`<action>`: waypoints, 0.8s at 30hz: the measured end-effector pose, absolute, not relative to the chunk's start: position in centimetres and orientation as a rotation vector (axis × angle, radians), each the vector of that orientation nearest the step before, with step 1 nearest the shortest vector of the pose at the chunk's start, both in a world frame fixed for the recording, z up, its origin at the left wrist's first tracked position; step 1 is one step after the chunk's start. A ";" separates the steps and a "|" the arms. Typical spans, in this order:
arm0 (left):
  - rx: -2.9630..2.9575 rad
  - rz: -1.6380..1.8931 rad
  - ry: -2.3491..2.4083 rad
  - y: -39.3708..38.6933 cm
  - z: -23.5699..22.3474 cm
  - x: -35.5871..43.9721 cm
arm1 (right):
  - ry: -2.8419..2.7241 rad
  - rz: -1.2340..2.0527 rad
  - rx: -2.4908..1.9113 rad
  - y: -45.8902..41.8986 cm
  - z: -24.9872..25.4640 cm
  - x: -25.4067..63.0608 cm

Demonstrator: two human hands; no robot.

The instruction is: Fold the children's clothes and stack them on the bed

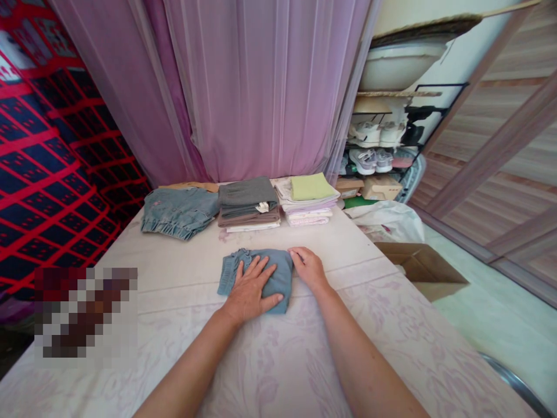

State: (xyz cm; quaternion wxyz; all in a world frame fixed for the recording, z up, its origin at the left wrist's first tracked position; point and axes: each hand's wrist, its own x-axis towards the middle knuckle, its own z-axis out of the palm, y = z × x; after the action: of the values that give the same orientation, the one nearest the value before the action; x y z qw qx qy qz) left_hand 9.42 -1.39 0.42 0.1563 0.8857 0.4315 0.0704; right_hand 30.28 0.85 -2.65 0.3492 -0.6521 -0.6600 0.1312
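A pair of blue pants (278, 273), folded into a small rectangle, lies on the patterned bed cover. Its gathered elastic waistband faces left. My left hand (252, 290) rests flat on top of the cloth with the fingers spread. At the upper right corner of the bundle, my right hand (308, 268) is closed, thumb and fingers pinching the folded edge. Behind, on the same surface, are denim shorts (180, 212) with an elastic waist, a stack of dark grey and brown folded clothes (248, 200), and a pale stack (304, 209) topped by a yellow-green folded cloth (310, 187).
Purple curtains (261, 87) hang behind the bed cover (174, 325). To the right stand a shoe rack (383, 145), an open cardboard box (422, 267) and a wooden-panelled door (500, 133). Red-and-black checked fabric (47, 151) hangs on the left. A blurred-out patch covers the lower left.
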 end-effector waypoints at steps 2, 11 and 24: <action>2.525 0.244 1.230 -1.4 0.4 9.2 | -1.659 0.314 -1.737 0.8 -2.7 30.4; 2.547 0.241 1.289 -1.6 0.4 9.3 | -1.787 0.258 -1.894 0.7 -1.7 29.9; 2.929 0.390 1.009 -6.0 1.1 10.4 | -1.773 0.199 -1.959 1.0 -1.4 29.2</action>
State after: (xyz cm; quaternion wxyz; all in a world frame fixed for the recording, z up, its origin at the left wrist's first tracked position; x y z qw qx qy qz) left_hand 10.42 -5.97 1.09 0.0097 0.9380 0.3231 0.1250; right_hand 29.21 1.01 -1.44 0.2435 -0.7172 -0.6488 0.0729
